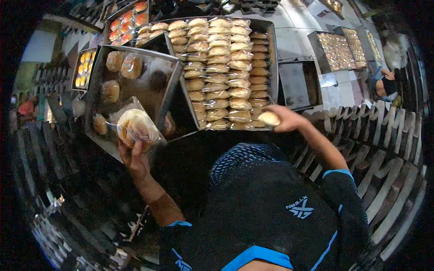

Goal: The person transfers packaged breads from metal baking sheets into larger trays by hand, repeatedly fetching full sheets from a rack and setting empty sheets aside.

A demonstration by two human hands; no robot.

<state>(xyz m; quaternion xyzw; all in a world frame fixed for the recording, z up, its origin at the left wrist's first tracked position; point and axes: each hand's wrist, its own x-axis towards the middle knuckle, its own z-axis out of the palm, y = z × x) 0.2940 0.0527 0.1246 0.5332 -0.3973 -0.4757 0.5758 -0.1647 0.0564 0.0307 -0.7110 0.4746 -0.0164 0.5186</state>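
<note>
My left hand is closed on a round bun in clear plastic wrap, held up over the near edge of a metal tray. A few more wrapped buns lie spread inside that tray. On the right, my right hand grips a small pale pastry at the near right corner of a large tray. Rows of wrapped pastries fill the large tray, standing on edge in columns.
A small tray of yellow-topped items and one with red-topped items stand at the left and back. Right of the large tray is a dark tray. Farther right are filled trays, slatted racks and another person.
</note>
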